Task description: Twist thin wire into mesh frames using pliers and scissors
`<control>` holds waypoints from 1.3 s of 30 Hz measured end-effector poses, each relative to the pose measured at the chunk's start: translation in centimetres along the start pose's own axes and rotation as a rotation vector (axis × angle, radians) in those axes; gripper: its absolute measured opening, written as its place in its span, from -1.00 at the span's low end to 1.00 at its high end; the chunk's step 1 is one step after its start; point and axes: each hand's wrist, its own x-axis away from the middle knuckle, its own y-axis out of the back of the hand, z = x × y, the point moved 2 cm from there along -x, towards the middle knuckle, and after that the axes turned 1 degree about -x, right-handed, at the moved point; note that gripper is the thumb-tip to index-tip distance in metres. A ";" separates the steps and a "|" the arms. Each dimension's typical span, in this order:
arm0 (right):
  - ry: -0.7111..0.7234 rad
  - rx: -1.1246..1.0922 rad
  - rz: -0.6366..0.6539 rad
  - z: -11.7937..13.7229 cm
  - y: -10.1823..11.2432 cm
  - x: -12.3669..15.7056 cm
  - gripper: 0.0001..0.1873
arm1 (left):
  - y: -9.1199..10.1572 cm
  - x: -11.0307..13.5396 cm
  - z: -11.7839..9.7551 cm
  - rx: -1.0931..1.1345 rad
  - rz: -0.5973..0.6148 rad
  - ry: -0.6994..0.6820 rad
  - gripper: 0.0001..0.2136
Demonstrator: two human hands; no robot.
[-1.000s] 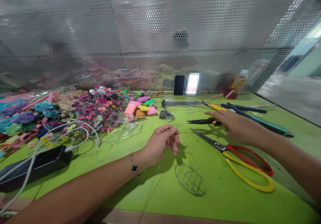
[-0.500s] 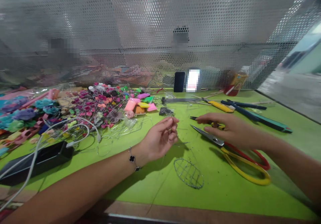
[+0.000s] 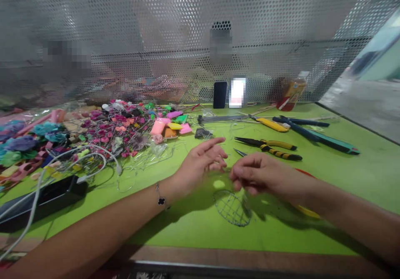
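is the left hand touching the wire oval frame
Apart: the head view shows the left hand clear of the wire oval frame, with green tabletop visible between them.

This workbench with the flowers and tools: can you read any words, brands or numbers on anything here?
Nothing here can be read.
Yellow label on the bottle: too blurred to read.
Lit screen: pixelated, unreadable.
Black box: no marking can be made out.

Wire mesh oval point(image 3: 231, 208) on the workbench point(image 3: 343, 212) — pliers point(image 3: 268, 148) behind, flowers point(image 3: 115, 129) left
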 end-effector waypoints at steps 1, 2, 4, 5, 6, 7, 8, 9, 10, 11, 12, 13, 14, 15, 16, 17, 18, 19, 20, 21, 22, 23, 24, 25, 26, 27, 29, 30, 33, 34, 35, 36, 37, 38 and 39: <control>0.005 -0.051 -0.053 0.2 0.7 0.1 -0.52 | 0.0 0.3 -0.1 -0.200 0.042 -0.033 -0.60; 0.025 -0.100 -0.113 0.4 1.5 0.2 -0.54 | 0.0 0.7 -0.3 -0.431 0.089 -0.085 -0.55; 0.086 -0.185 -0.223 0.8 3.0 0.3 -0.57 | -0.6 1.8 -0.3 -0.791 0.315 -0.211 -0.37; 0.118 -0.210 -0.267 1.0 3.7 0.3 -0.58 | -1.0 2.4 -0.1 -0.921 0.459 -0.296 -0.32; 0.145 -0.217 -0.303 1.1 4.2 0.3 -0.59 | -1.3 2.8 0.0 -1.012 0.540 -0.379 -0.36; 0.168 -0.209 -0.333 1.3 4.5 0.3 -0.60 | -1.5 3.2 0.2 -1.082 0.592 -0.426 -0.40; 0.183 -0.191 -0.358 1.4 4.7 0.3 -0.61 | -1.7 3.4 0.4 -1.132 0.626 -0.460 -0.46; 0.191 -0.167 -0.373 1.5 4.8 0.3 -0.61 | -1.9 3.4 0.6 -1.167 0.640 -0.474 -0.54; 0.196 -0.144 -0.382 1.5 4.8 0.3 -0.61 | -2.0 3.4 0.7 -1.184 0.645 -0.472 -0.61; 0.201 -0.123 -0.386 1.6 4.8 0.3 -0.60 | -2.0 3.4 0.7 -1.178 0.636 -0.460 -0.68; 0.206 -0.102 -0.387 1.6 4.8 0.2 -0.58 | -2.0 3.2 0.7 -1.148 0.606 -0.437 -0.72; 0.213 -0.080 -0.389 1.6 4.7 0.3 -0.56 | -1.9 3.0 0.6 -1.089 0.542 -0.405 -0.74; 0.223 -0.055 -0.394 1.6 4.7 0.3 -0.55 | -1.7 2.7 0.4 -0.999 0.450 -0.358 -0.74; 0.237 -0.028 -0.401 1.7 4.7 0.3 -0.53 | -1.5 2.4 0.3 -0.878 0.337 -0.298 -0.75; 0.252 0.000 -0.409 1.7 4.8 0.3 -0.52 | -1.2 2.1 0.2 -0.734 0.222 -0.229 -0.75; 0.264 0.028 -0.413 1.8 4.9 0.4 -0.51 | -0.9 1.8 0.2 -0.582 0.120 -0.156 -0.76; 0.273 0.058 -0.413 1.8 5.0 0.4 -0.50 | -0.6 1.5 0.3 -0.430 0.043 -0.088 -0.75; 0.278 0.094 -0.410 1.8 5.0 0.5 -0.49 | -0.4 1.2 0.4 -0.291 -0.008 -0.030 -0.72; 0.277 0.134 -0.404 1.8 5.1 0.5 -0.48 | -0.2 0.9 0.6 -0.175 -0.037 0.015 -0.68; 0.271 0.178 -0.397 1.7 5.2 0.5 -0.48 | -0.1 0.7 0.8 -0.086 -0.054 0.046 -0.65; 0.262 0.222 -0.389 1.7 5.2 0.5 -0.48 | 0.0 0.6 0.9 -0.023 -0.063 0.066 -0.62; 0.252 0.265 -0.381 1.6 5.1 0.4 -0.49 | 0.0 0.5 1.0 0.021 -0.072 0.076 -0.61; 0.243 0.308 -0.372 1.5 5.0 0.4 -0.50 | 0.1 0.4 1.1 0.052 -0.079 0.080 -0.60; 0.238 0.347 -0.362 1.4 4.9 0.3 -0.50 | 0.0 0.4 1.1 0.075 -0.086 0.079 -0.60; 0.239 0.382 -0.353 1.3 4.7 0.2 -0.51 | 0.0 0.4 1.2 0.097 -0.092 0.077 -0.60; 0.243 0.414 -0.349 1.1 4.4 0.1 -0.51 | -0.1 0.5 1.2 0.121 -0.097 0.072 -0.60; 0.257 0.470 -0.343 1.0 3.8 0.0 -0.53 | -0.2 0.5 1.2 0.164 -0.096 0.060 -0.62; 0.267 0.494 -0.338 0.9 3.5 -0.1 -0.54 | -0.3 0.4 1.2 0.180 -0.093 0.053 -0.63; 0.326 0.550 -0.307 0.7 2.3 -0.1 -0.61 | -0.3 0.3 1.5 0.183 -0.082 0.035 -0.68; 0.355 0.573 -0.307 0.7 2.0 0.0 -0.63 | -0.3 0.2 1.6 0.172 -0.087 0.036 -0.70; 0.387 0.607 -0.318 0.6 1.8 0.0 -0.66 | -0.2 0.2 1.8 0.162 -0.100 0.041 -0.72; 0.427 0.654 -0.340 0.6 1.6 0.1 -0.68 | -0.2 0.2 1.8 0.163 -0.114 0.055 -0.73; 0.477 0.713 -0.367 0.5 1.5 0.2 -0.69 | -0.1 0.2 1.9 0.181 -0.122 0.082 -0.71; 0.535 0.780 -0.392 0.5 1.4 0.3 -0.71 | -0.2 0.3 1.9 0.221 -0.118 0.125 -0.67; 0.591 0.847 -0.404 0.4 1.4 0.3 -0.72 | -0.3 0.3 1.8 0.276 -0.096 0.178 -0.62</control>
